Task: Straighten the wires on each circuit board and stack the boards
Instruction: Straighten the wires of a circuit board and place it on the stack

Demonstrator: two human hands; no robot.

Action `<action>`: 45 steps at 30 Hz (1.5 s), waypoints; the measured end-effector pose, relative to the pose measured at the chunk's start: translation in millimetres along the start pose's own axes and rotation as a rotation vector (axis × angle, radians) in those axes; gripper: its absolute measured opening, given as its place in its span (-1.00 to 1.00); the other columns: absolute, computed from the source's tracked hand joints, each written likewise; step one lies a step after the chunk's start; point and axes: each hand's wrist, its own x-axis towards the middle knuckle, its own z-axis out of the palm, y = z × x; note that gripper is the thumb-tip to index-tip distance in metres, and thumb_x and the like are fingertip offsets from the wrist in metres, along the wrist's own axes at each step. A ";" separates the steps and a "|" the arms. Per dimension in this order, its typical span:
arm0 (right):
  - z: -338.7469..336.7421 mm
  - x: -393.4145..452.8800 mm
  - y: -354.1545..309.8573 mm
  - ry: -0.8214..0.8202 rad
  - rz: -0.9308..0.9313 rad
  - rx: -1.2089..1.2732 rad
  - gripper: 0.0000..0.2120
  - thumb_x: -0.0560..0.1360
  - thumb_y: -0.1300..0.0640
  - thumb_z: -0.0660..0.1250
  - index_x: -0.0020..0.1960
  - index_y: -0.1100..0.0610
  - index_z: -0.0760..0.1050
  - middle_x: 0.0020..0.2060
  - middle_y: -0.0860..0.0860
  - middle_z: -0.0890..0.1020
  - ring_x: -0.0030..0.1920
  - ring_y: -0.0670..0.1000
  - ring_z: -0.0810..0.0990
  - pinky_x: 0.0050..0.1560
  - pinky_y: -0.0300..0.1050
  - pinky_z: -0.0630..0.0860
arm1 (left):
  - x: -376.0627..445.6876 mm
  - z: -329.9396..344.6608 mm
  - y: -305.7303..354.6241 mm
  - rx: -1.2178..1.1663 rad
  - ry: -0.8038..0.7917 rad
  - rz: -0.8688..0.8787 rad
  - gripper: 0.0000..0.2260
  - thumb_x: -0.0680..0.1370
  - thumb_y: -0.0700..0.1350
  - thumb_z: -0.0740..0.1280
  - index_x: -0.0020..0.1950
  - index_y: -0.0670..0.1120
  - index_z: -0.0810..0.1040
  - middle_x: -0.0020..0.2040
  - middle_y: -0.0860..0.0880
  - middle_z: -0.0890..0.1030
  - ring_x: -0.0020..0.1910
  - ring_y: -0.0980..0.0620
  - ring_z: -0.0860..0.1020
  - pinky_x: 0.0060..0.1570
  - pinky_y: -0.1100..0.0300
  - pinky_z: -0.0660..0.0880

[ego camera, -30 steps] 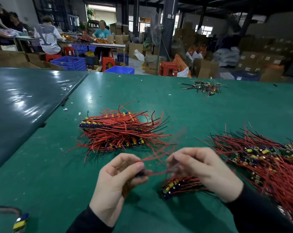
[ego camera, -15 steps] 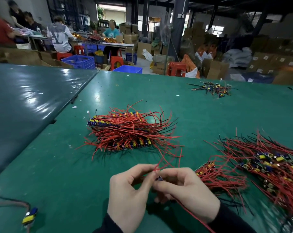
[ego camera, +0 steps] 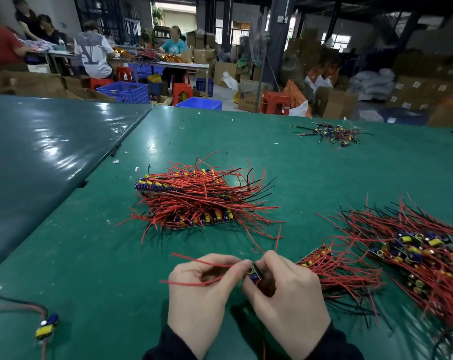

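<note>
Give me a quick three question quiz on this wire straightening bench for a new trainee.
1. True or false: both hands are on one small circuit board.
2. Which hand pinches the red wires that stick out to the left? A) left hand B) right hand
3. Fill in: the neat stack of boards lies ___ the hands, farther up the green table.

Key: 1 true; 2 A; 3 beyond.

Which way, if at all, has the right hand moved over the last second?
Yes: the right hand moved left, off the small board stack it covered earlier.
</note>
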 end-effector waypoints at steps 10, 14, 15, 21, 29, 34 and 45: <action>-0.5 -1.5 -3.8 -0.133 0.311 0.577 -0.76 0.32 0.07 0.45 -0.35 0.15 0.44 -0.56 0.09 0.52 -0.59 0.09 0.52 -0.57 -0.06 0.44 | 8.5 -7.2 5.4 -0.318 -0.041 -0.242 -0.70 0.03 -0.18 0.53 -0.26 -0.16 0.70 -0.35 -0.18 0.66 -0.41 0.06 0.59 -0.41 0.32 0.51; -6.0 2.5 -2.4 -0.372 0.519 0.990 -0.73 0.36 0.15 0.48 -0.35 0.16 0.41 -0.56 0.15 0.51 -0.62 0.12 0.52 -0.65 -0.22 0.38 | 10.9 -10.6 6.9 -0.262 -0.096 -0.234 -0.68 0.05 -0.11 0.54 -0.23 -0.14 0.71 -0.41 -0.12 0.62 -0.51 0.11 0.45 -0.48 0.36 0.38; -8.2 4.3 -1.9 -0.451 0.556 1.097 -0.72 0.37 0.17 0.49 -0.32 0.21 0.40 -0.55 0.18 0.52 -0.63 0.10 0.51 -0.65 -0.26 0.37 | 11.7 -12.2 8.1 -0.262 -0.130 -0.239 -0.68 0.07 -0.10 0.54 -0.23 -0.15 0.71 -0.43 -0.11 0.60 -0.52 0.10 0.43 -0.49 0.35 0.37; -11.8 8.8 -1.4 -0.605 0.578 1.336 -0.68 0.29 0.09 0.45 -0.28 0.29 0.38 -0.50 0.21 0.54 -0.64 0.04 0.49 -0.67 -0.33 0.33 | 15.0 -16.5 12.0 -0.400 -0.283 -0.284 -0.72 0.14 -0.21 0.50 -0.17 -0.20 0.70 -0.40 -0.15 0.59 -0.52 0.05 0.51 -0.47 0.33 0.45; -3.5 5.6 2.4 -0.545 0.577 1.212 -0.77 0.36 0.16 0.49 -0.32 0.20 0.46 -0.50 0.22 0.54 -0.61 0.07 0.51 -0.64 -0.30 0.36 | 15.6 -14.2 11.6 -0.367 -0.151 -0.328 -0.45 0.09 -0.22 0.52 0.07 -0.20 0.57 -0.34 -0.18 0.64 -0.49 0.04 0.54 -0.49 0.31 0.46; 3.0 -2.1 4.0 -0.414 0.538 0.965 -0.81 0.38 0.14 0.49 -0.33 0.11 0.52 -0.50 0.12 0.55 -0.57 0.12 0.55 -0.62 -0.22 0.41 | 12.2 -10.5 3.9 -0.323 0.013 -0.357 -0.42 0.25 -0.42 0.47 0.21 -0.15 0.39 -0.31 -0.23 0.67 -0.43 -0.01 0.62 -0.45 0.27 0.52; 1.0 -6.7 -3.4 -0.268 0.407 0.665 -0.87 0.35 -0.01 0.41 -0.19 0.04 0.56 -0.47 0.19 0.57 -0.53 0.26 0.52 -0.56 0.07 0.46 | 6.8 -5.5 0.6 -0.295 -0.115 -0.312 -0.69 0.41 -0.36 0.36 0.11 -0.14 0.53 -0.14 -0.20 0.69 -0.22 0.00 0.65 -0.12 0.08 0.55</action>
